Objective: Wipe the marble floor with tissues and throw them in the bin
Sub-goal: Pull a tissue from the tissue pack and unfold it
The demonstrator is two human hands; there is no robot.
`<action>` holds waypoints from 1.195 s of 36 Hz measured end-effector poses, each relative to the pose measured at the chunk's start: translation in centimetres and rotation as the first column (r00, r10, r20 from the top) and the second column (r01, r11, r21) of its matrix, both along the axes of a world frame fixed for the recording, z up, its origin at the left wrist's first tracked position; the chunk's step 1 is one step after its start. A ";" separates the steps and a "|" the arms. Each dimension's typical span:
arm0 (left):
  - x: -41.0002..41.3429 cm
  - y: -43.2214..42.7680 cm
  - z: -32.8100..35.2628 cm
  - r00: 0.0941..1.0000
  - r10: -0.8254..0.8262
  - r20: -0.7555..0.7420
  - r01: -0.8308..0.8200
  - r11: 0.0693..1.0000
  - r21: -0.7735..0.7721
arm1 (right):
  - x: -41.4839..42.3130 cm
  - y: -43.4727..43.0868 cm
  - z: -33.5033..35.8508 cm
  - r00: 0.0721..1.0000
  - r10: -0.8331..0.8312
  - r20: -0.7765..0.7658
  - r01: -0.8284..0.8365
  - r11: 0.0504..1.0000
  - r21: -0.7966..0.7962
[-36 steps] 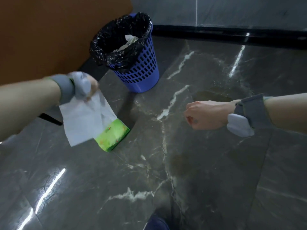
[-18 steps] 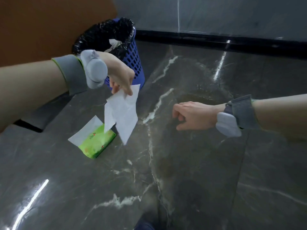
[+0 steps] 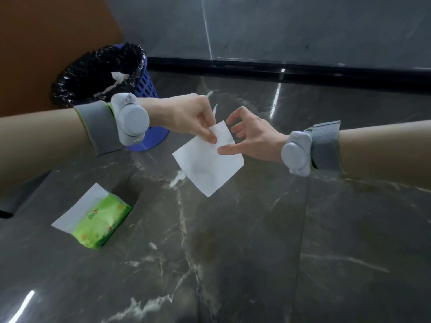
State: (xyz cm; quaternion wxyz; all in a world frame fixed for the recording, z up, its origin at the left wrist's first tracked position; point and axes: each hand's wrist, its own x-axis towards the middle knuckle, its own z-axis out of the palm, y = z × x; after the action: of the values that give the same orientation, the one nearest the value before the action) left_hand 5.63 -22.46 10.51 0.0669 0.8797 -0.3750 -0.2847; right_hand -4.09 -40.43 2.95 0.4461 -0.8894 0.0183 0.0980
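A white tissue (image 3: pixel 206 164) hangs in the air above the dark marble floor (image 3: pixel 256 252). My left hand (image 3: pixel 186 117) pinches its upper edge between thumb and fingers. My right hand (image 3: pixel 251 136) is right beside it with fingers spread, its thumb touching the tissue's right side. A green tissue pack (image 3: pixel 100 223) with a white sheet sticking out lies on the floor at the lower left. The blue bin (image 3: pixel 144 89) with a black liner stands behind my left wrist and has crumpled tissue inside.
A brown panel (image 3: pixel 46 43) stands behind the bin at the upper left. A grey wall with a black skirting strip (image 3: pixel 303 73) runs along the back. A brownish stain (image 3: pixel 207 248) shows on the floor below the tissue.
My left hand has carried the tissue rightward toward the middle. My right hand has opened from a loose fist and come up to the tissue's edge. The camera has tilted up.
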 end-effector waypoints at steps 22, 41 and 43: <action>0.2 0.2 -3.2 0.996 0.059 -0.070 -0.074 0.971 -0.229 | 1.6 -0.9 -2.4 0.996 0.047 -0.077 -0.033 0.985 0.169; 0.8 -0.4 -4.7 0.894 0.266 -0.362 -0.391 0.857 -0.336 | 1.9 -2.9 -2.9 0.938 0.145 -0.314 0.019 0.886 0.464; 0.8 -0.4 -4.9 0.866 0.282 -0.413 -0.436 0.830 -0.347 | 2.0 -3.1 -3.1 0.932 0.154 -0.328 0.030 0.869 0.494</action>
State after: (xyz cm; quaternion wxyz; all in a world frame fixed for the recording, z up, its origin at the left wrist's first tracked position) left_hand 6.46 -22.90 5.59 0.3766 0.8343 -0.2357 -0.3264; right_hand -2.11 -43.54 -0.17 0.6429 -0.7140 0.0443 0.2737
